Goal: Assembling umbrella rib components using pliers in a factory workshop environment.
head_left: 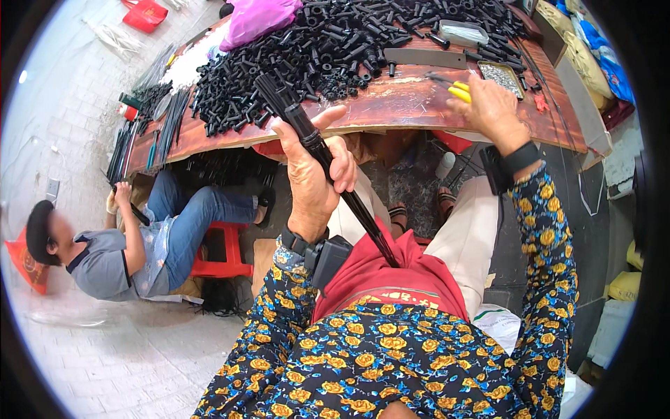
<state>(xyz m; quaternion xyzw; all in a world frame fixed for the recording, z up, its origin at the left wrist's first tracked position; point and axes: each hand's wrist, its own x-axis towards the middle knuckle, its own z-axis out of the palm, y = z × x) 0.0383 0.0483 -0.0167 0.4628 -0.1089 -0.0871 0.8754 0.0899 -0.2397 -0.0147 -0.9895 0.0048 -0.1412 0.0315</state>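
My left hand [314, 167] is wrapped round the middle of a folded black umbrella frame [363, 213], thumb and forefinger stretched along it. The frame slants from above the table edge, where its bundled rib ends fan slightly, down to the red cloth [419, 269] on my lap. Over the right part of the table, my right hand [492, 112] holds pliers with yellow handles [460, 91], their dark jaws pointing left. Nearest that hand is a tray of small metal pieces [504, 75]. A big heap of black plastic tube parts [300, 66] covers the middle of the table.
A flat metal bar [426, 58] and a clear box of thin pins [463, 33] lie on the reddish wooden table [419, 105]. A purple bag [258, 21] rests on the heap. At left, a co-worker [112, 258] sits beside a red stool [223, 253], both hands near black rods.
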